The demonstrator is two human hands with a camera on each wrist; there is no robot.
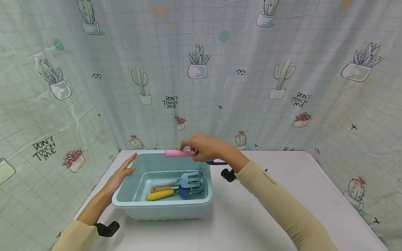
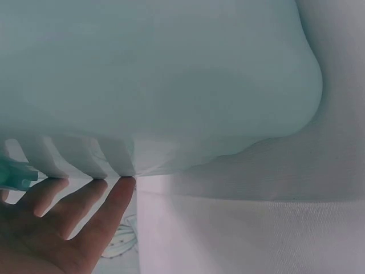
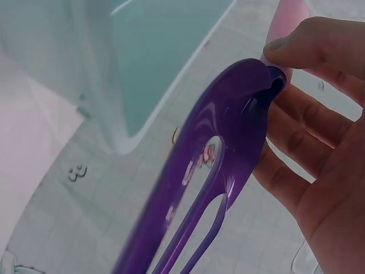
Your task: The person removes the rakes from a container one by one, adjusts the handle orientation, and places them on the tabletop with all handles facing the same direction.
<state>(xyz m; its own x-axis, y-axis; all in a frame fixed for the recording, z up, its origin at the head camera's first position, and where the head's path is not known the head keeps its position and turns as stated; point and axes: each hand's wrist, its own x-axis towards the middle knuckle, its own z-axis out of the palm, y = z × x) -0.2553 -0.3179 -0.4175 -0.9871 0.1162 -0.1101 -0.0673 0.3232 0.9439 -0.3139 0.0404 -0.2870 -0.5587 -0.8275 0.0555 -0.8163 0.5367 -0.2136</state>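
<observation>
My right hand (image 1: pixel 205 148) pinches a garden hand fork by its pink handle (image 1: pixel 179 153), above the back right of a light blue plastic bin (image 1: pixel 166 204). In the right wrist view the fork's purple slotted head (image 3: pixel 234 123) shows, with the thumb and fingers around the handle's lower end. The left hand (image 1: pixel 120 176) lies along the bin's left side, its fingers fairly straight; in the left wrist view the fingertips (image 2: pixel 126 181) touch the bin's wall. Inside the bin lie a light blue garden fork (image 1: pixel 190 179), a blue-headed tool with a yellow handle (image 1: pixel 160 195), and another with a wooden handle (image 1: pixel 161 189).
The bin stands on a white table (image 1: pixel 267 212). Behind and to both sides hangs a curtain (image 1: pixel 220 87) printed with cacti. A black wrist mount (image 1: pixel 108 229) sits at the left wrist and another (image 1: pixel 228 175) at the right.
</observation>
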